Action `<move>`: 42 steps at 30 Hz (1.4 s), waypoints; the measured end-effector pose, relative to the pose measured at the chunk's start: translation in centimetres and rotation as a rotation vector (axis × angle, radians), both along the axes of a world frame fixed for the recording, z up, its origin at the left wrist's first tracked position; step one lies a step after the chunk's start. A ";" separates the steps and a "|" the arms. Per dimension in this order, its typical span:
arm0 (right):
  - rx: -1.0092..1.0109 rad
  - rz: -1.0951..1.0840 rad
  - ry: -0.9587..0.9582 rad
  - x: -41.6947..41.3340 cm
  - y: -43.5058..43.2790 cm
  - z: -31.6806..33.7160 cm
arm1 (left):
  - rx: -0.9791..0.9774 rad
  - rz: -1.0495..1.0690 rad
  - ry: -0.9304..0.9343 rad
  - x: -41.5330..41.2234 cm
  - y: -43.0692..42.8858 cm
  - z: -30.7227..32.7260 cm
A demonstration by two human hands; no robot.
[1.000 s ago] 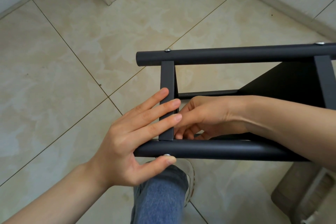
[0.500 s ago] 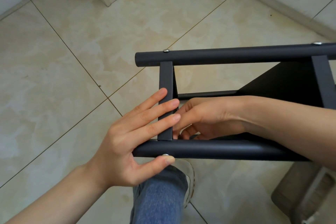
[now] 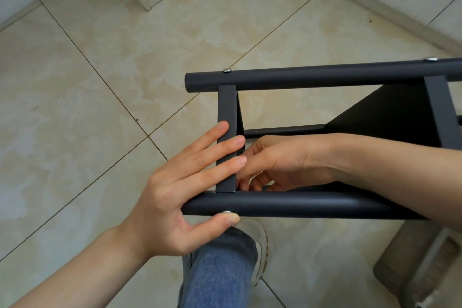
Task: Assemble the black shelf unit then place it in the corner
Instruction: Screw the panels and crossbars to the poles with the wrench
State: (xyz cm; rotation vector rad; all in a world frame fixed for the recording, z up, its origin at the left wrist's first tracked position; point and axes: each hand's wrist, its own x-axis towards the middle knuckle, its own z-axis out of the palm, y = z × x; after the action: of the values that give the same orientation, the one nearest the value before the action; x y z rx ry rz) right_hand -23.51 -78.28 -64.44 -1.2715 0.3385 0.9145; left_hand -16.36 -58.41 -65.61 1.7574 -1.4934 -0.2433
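Black shelf (image 3: pixel 300 204) (sideways), left hand (image 3: pixel 170 195) pressing.

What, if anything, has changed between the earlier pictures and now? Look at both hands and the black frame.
Nothing has clearly moved. The left hand still lays straight fingers across the crossbar, with its thumb under the near tube. The right hand still reaches in behind that bar, its fingertips partly hidden.
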 end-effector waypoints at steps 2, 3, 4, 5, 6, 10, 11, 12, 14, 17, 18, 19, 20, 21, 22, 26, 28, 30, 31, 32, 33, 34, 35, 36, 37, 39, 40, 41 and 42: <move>0.017 -0.008 -0.012 -0.1 0.1 0.0 | -0.001 -0.002 0.001 0.0 0.1 0.0; 0.031 -0.012 -0.013 -0.1 0.1 0.0 | -0.001 -0.004 0.002 0.0 0.1 -0.1; 0.049 -0.015 -0.007 -0.1 0.0 0.0 | -0.001 -0.005 0.002 0.0 0.1 -0.1; 0.068 -0.018 0.004 -0.1 -0.1 0.1 | -0.001 -0.004 0.001 0.0 0.2 -0.1; 0.081 -0.019 0.016 -0.1 -0.2 0.1 | -0.001 -0.005 0.001 -0.1 0.2 -0.1; 0.067 -0.022 0.029 -0.1 -0.3 0.0 | 0.002 -0.004 0.006 -0.1 0.2 0.0; 0.052 -0.021 0.024 -0.1 -0.2 -0.1 | 0.001 -0.004 0.007 -0.1 0.2 -0.1; 0.036 -0.015 0.015 -0.1 -0.1 -0.1 | -0.003 -0.005 0.008 -0.1 0.2 -0.1; 0.011 -0.003 -0.004 -0.1 0.1 -0.1 | -0.011 -0.007 0.011 -0.1 0.2 -0.2; 0.021 -0.020 -0.007 -0.2 0.2 0.0 | -0.016 -0.007 0.019 -0.1 0.2 -0.2; 0.035 -0.023 -0.001 -0.2 0.1 0.0 | -0.016 -0.006 0.019 -0.1 0.2 -0.2; 0.052 -0.023 0.007 -0.2 0.0 0.1 | -0.014 -0.006 0.018 -0.1 0.2 -0.2; 0.068 -0.021 0.013 -0.2 -0.1 0.1 | -0.012 -0.005 0.016 -0.1 0.2 -0.2; 0.076 -0.019 0.014 -0.2 -0.2 0.1 | -0.010 -0.004 0.014 -0.2 0.2 -0.2; 0.073 -0.019 0.009 -0.2 -0.2 0.1 | -0.009 -0.002 0.012 -0.2 0.2 -0.1; -0.045 -0.013 -0.059 -0.1 0.1 0.0 | -0.008 0.000 0.016 -0.2 0.1 -0.1; -0.052 -0.017 -0.068 -0.1 0.2 -0.1 | -0.007 0.001 0.014 -0.2 0.1 -0.1; -0.021 -0.017 -0.068 -0.1 0.3 -0.1 | -0.003 0.002 0.011 -0.2 0.2 -0.1; 0.001 -0.016 -0.062 -0.1 0.2 -0.1 | 0.001 0.004 0.008 -0.2 0.2 0.0; 0.022 -0.017 -0.052 -0.1 0.1 0.0 | 0.005 0.005 0.006 -0.2 0.3 0.0; 0.036 -0.019 -0.043 0.0 0.0 0.0 | 0.006 0.006 0.005 -0.3 0.3 0.0; 0.037 -0.019 -0.045 0.0 -0.1 0.1 | 0.004 0.007 0.004 -0.3 0.3 0.0; 0.027 -0.014 -0.056 0.0 -0.2 0.1 | 0.000 0.006 0.003 -0.2 0.2 0.0; 0.010 -0.006 -0.070 0.0 -0.3 0.0 | -0.003 0.006 0.002 -0.2 0.1 0.0; -0.010 0.000 -0.079 0.0 -0.2 0.0 | -0.005 0.005 0.002 -0.2 0.1 0.0; -0.059 0.003 -0.077 -0.1 -0.1 -0.1 | -0.010 0.003 0.005 -0.2 0.1 0.0; -0.078 0.005 -0.073 0.0 0.0 -0.2 | -0.013 0.002 0.007 -0.2 0.1 0.0; -0.087 0.009 -0.067 0.0 0.0 -0.2 | -0.016 0.002 0.008 -0.2 0.2 -0.1; -0.087 0.013 -0.058 0.0 0.0 -0.2 | -0.017 0.001 0.010 -0.3 0.2 -0.1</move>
State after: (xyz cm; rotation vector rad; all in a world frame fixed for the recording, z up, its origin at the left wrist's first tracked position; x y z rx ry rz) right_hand -23.47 -78.26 -64.61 -1.3788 0.3275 0.8805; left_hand -16.62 -58.23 -65.67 1.7407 -1.4836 -0.2375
